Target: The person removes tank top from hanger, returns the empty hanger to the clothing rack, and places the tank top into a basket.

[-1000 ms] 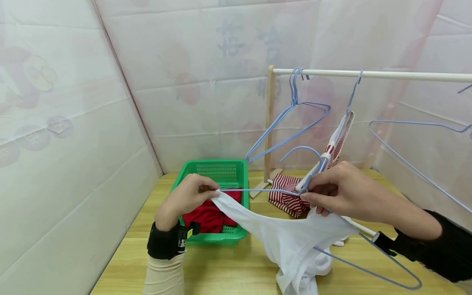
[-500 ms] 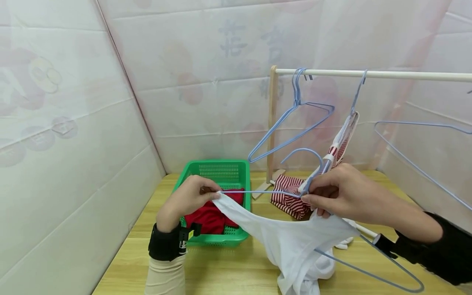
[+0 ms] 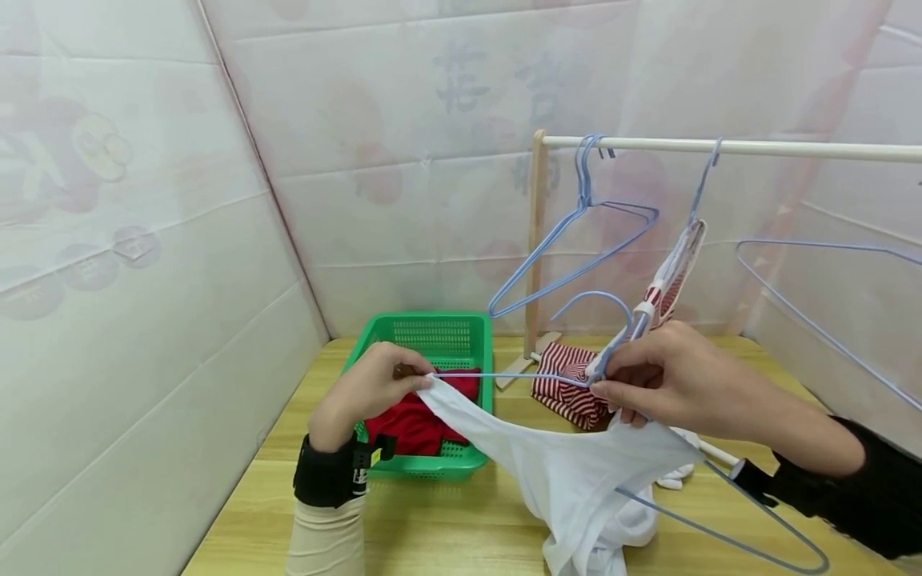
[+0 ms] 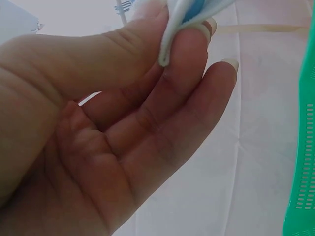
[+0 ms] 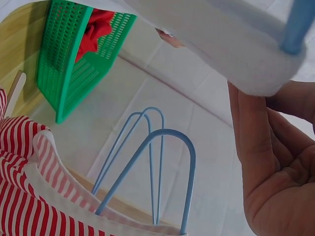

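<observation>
My left hand [image 3: 374, 384] pinches one edge of a white top [image 3: 569, 464] between thumb and fingertips. In the left wrist view a bit of blue hanger shows inside the pinched white cloth [image 4: 174, 29]. With curled fingers my right hand [image 3: 670, 376] holds the blue wire hanger [image 3: 504, 374] just below its hook, white cloth right under those fingers. The top's edge stretches between both hands, and its body hangs bunched down to the table. The hanger's other end [image 3: 792, 540] sticks out of the cloth at the lower right. Folds hide the hanger's middle.
A green basket [image 3: 360, 336] with red clothing [image 3: 410, 424] stands behind my left hand. From the rack's white rail [image 3: 792, 149] hang blue hangers [image 3: 536, 252] and a red-and-white striped garment [image 3: 565, 392], close behind my right hand. An empty hanger [image 3: 814, 320] juts in from the right.
The whole scene shifts slightly rightward in the head view. Both hands keep the same hold on the top and the hanger.
</observation>
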A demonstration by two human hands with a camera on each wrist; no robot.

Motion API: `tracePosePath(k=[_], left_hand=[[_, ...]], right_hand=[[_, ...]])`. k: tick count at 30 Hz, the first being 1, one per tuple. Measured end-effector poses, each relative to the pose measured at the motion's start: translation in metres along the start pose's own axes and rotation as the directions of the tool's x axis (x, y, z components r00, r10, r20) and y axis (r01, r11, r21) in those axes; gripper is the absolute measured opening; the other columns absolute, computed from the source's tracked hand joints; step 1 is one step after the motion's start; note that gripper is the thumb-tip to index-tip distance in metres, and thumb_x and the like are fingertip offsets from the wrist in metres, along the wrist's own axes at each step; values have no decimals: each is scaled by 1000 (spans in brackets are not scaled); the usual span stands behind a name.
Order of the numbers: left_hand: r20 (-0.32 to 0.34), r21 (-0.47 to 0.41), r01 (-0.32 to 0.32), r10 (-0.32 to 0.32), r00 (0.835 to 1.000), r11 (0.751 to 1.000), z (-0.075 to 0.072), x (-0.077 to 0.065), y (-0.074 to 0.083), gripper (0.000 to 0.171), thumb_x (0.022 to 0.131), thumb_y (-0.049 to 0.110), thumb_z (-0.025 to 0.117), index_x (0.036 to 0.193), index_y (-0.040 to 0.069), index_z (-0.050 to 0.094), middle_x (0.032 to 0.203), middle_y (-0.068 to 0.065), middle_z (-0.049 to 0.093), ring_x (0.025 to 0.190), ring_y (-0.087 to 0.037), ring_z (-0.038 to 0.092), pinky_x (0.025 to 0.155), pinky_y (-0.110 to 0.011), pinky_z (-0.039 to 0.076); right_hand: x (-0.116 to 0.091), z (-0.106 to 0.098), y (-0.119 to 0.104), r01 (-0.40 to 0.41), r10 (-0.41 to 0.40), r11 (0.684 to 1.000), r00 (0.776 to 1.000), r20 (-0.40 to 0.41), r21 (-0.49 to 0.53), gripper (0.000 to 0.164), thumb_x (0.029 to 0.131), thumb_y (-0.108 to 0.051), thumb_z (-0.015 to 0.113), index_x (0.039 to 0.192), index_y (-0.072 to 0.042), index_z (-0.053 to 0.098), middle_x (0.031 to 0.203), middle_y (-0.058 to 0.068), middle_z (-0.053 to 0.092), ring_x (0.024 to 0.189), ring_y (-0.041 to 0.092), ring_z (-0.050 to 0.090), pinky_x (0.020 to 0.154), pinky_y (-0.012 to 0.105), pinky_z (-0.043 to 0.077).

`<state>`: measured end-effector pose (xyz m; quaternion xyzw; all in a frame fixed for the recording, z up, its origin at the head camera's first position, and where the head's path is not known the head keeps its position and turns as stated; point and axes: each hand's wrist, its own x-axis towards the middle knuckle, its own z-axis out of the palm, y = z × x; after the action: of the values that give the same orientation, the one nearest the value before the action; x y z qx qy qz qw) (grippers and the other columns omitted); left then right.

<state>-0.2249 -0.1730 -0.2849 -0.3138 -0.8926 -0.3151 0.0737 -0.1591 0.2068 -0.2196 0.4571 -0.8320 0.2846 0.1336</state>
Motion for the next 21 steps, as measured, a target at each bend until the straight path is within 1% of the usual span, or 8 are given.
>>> tracePosePath(k=[10, 16, 21], left_hand=[[8, 0, -3, 3, 1000, 1000, 0, 2, 4, 10, 93, 5, 75, 101, 4, 81, 94, -7, 78, 78, -10, 65, 73, -22, 57], [32, -2, -8, 8, 999, 1000, 3, 3, 4, 10, 93, 6, 74, 102, 4, 81, 94, -7, 77, 78, -9, 64, 73, -21, 57], [21, 5, -17, 17, 1000, 1000, 3, 3, 2, 10, 93, 6, 75, 101, 5, 81, 93, -6, 77, 78, -9, 64, 73, -22, 57]], right_hand=[[-7, 0, -6, -48, 48, 999, 999, -12, -9, 24, 93, -6, 75, 80, -26, 71, 65, -21, 64, 56, -10, 59, 51, 14, 51], [-11, 0, -5, -53, 53, 999, 999, -8, -3, 23, 94, -7, 75, 80, -26, 71, 65, -20, 64, 56, -10, 59, 51, 14, 50], [-10, -1, -5, -47, 46, 999, 999, -10, -7, 23, 94, -8, 74, 80, -26, 71, 66, -20, 64, 56, -9, 59, 51, 14, 50]])
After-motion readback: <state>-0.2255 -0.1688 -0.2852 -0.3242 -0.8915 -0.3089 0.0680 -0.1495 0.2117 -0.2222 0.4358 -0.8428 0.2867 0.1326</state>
